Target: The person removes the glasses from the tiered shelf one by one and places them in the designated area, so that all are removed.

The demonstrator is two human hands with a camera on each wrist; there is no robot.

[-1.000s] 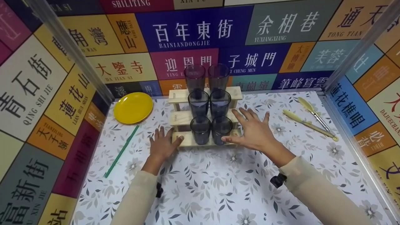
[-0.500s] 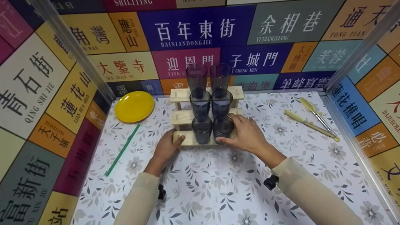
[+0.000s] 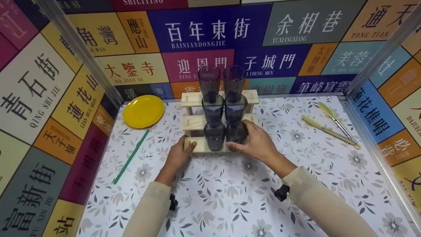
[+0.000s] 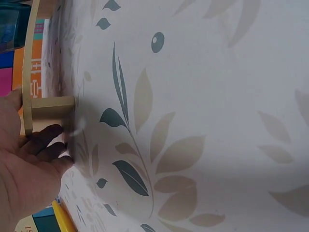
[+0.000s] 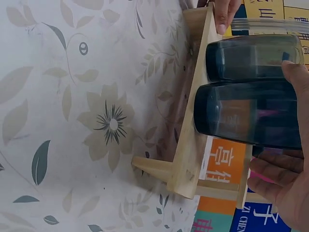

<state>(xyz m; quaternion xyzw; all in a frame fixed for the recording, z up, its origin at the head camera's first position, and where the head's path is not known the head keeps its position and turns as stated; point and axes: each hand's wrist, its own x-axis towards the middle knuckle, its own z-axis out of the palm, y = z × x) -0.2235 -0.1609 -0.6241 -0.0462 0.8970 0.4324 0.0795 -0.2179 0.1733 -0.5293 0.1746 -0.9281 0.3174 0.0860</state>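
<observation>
A three-step wooden rack (image 3: 194,123) carries dark translucent glasses in pairs, two on each step. With thumb on top and fingers curled below, my left hand (image 3: 179,152) grips the left end of the lowest step; the left wrist view shows those fingers (image 4: 46,145) under the board. My right hand (image 3: 260,141) holds the right front glass (image 3: 236,134), thumb in front and fingers behind. In the right wrist view this glass (image 5: 246,115) stands on the step beside the left front glass (image 5: 251,58).
A yellow plate (image 3: 143,111) lies left of the rack, with a green straw-like stick (image 3: 131,156) below it. Yellow-tipped tongs (image 3: 332,128) lie at the right. Panels with printed street names (image 3: 210,31) wall the floral table (image 3: 223,197).
My right hand was spread beside the rack a second ago; it has moved left and taken hold of the right front glass. The left hand has closed in on the rack's end.
</observation>
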